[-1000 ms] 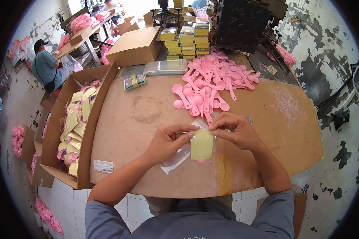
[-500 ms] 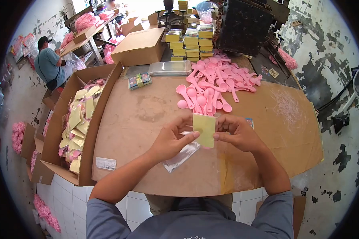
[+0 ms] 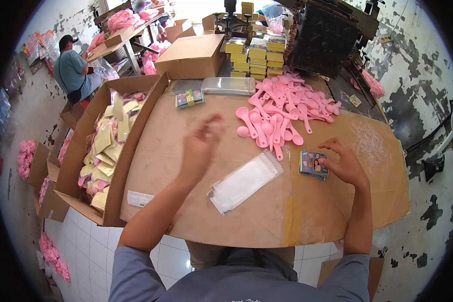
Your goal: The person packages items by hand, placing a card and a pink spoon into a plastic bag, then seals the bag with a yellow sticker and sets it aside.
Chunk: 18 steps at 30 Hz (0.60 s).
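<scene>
My left hand (image 3: pixel 202 146) is over the cardboard table top, left of the spoons; motion smears its fingers, and I see nothing in it. My right hand (image 3: pixel 346 163) is open, fingers apart, with its thumb at the top of a small stack of printed cards (image 3: pixel 311 164). Between my hands lies a pile of clear plastic bags (image 3: pixel 246 182), flat and slanted. Beyond it spreads a heap of pink measuring spoons (image 3: pixel 287 108). To the left, an open carton (image 3: pixel 138 146) is filled with packets (image 3: pixel 104 138) showing pale yellow cards and pink spoons.
A banded card bundle (image 3: pixel 190 98) and a clear plastic stack (image 3: pixel 228 86) lie toward the back. Behind them stand a closed carton (image 3: pixel 190 56), card stacks (image 3: pixel 257 53) and a dark machine (image 3: pixel 324 38). Plastic strands (image 3: pixel 370 143) lie right. Another person (image 3: pixel 73 70) sits far left.
The yellow-carded packet has left my hands. My left hand moved up and left, my right hand moved right to the card stack. The camera view shifted slightly.
</scene>
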Tool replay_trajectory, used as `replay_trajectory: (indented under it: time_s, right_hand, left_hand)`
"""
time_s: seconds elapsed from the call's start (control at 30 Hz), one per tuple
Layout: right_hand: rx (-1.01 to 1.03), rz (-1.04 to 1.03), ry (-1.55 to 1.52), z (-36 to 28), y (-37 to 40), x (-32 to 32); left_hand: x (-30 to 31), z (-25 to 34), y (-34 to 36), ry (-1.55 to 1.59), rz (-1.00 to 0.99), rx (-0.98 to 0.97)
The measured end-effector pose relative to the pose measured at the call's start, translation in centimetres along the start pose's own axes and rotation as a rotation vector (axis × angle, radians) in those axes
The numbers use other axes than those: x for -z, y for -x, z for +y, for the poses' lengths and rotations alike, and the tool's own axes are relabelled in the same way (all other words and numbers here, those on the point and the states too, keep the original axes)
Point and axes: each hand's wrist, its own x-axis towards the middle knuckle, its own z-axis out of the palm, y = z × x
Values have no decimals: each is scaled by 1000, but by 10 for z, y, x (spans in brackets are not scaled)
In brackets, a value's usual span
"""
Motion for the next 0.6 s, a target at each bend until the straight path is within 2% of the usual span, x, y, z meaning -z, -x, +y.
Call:
replay_trajectory:
  time_s: [0.07, 0.17, 0.33, 0.47, 0.6]
  right_hand:
    - [-38, -54, -13, 8, 2, -2]
    - [-156, -113, -147, 7, 2, -5]
    - [-218, -46, -198, 10, 0, -7]
    - [-181, -6, -200, 22, 0, -8]
    - [-135, 27, -291, 8, 1, 0]
  left_hand:
    - [-17, -2, 15, -451, -214, -130]
    - [-32, -4, 34, -832, -315, -212]
    - [-34, -11, 31, -740, -358, -103]
    - [-34, -11, 30, -651, -327, -24]
    - [-33, -19, 32, -606, -320, -55]
